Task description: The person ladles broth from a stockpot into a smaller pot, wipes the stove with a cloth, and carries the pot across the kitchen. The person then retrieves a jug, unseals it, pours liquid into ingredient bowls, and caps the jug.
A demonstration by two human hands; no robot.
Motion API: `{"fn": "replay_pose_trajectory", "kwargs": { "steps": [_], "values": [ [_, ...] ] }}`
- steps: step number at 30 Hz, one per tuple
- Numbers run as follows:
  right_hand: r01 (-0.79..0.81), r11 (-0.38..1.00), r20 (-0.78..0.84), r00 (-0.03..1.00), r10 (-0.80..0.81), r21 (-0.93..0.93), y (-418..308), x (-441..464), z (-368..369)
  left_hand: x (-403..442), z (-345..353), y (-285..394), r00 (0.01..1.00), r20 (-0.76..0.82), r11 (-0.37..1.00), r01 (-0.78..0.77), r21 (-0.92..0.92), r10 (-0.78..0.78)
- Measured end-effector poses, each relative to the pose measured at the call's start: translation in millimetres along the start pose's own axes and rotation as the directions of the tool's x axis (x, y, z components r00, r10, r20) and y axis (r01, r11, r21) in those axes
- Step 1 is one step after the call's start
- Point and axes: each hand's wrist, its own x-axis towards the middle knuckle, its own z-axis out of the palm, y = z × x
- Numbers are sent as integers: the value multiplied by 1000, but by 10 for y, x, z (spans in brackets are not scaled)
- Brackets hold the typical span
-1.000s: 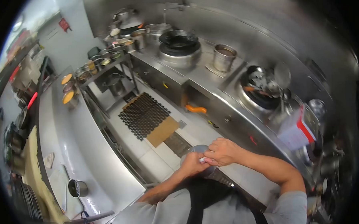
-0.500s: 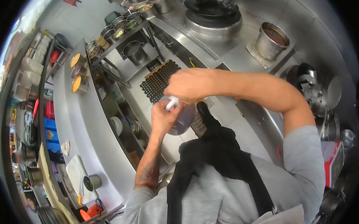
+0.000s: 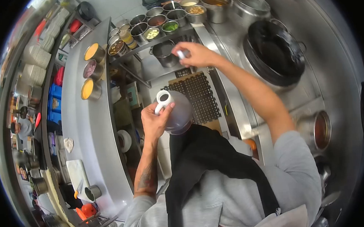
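My left hand [image 3: 152, 125] is closed around the white handle of a large translucent jug [image 3: 178, 113]. The jug's mouth is uncovered and its dark opening faces me. Up and to the right, my right hand [image 3: 196, 56] pinches a small white cap [image 3: 182, 54], apart from the jug. Just beyond that hand, a tall steel pot [image 3: 163, 54] stands on a low shelf under the rack of ingredient pots. What fills the jug cannot be made out clearly.
A steel counter [image 3: 85, 130] on the left carries several pots, a white cutting board [image 3: 76, 175] and a knife. Ingredient pots [image 3: 157, 20] crowd the rack ahead. To the right are a black wok [image 3: 275, 52] and a pot of reddish liquid [image 3: 321, 131]. A black perforated mat [image 3: 195, 94] covers the floor.
My right hand has come away from the jug's top, up and forward, with the white cap. The jug's mouth is now uncovered. The view has shifted toward the ingredient rack.
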Motion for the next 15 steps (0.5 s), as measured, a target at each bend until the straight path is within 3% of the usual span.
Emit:
{"fn": "replay_pose_trajectory", "kwargs": {
  "steps": [1, 3, 5, 7, 9, 11, 13, 15],
  "values": [
    [-120, 985, 30, 993, 117, 126, 457, 176, 59, 243, -19, -41, 1000, -11, 1000, 0, -5, 0],
    [-371, 765, 102, 921, 376, 526, 986, 345, 278, 756, -28, -127, 999, -4, 999, 32, -13, -32],
    [-545, 658, 227, 831, 509, 520, 1372, 631, 407, 1266, -76, -183, 999, 34, 992, 41, -123, -37],
    [-670, 683, 255, 742, 620, 290, 1653, 965, 491, 1798, -192, -263, 994, 103, 974, 68, -217, -47],
    [-665, 725, 233, 745, 625, 180, 1842, 1218, 576, 2334, -308, -365, 972, 207, 928, 176, -327, -112],
    [-402, 894, 158, 913, 376, 199, 1984, 1371, 750, 2881, -358, -335, 974, 204, 937, 159, -310, -98],
    [-451, 891, 278, 863, 421, 53, 1972, 1677, 736, 3369, -407, -332, 966, 219, 935, 202, -292, -141],
    [-517, 855, 361, 804, 473, 31, 1987, 2028, 749, 3879, -404, -408, 954, 246, 930, 239, -281, -171]
  ]
}}
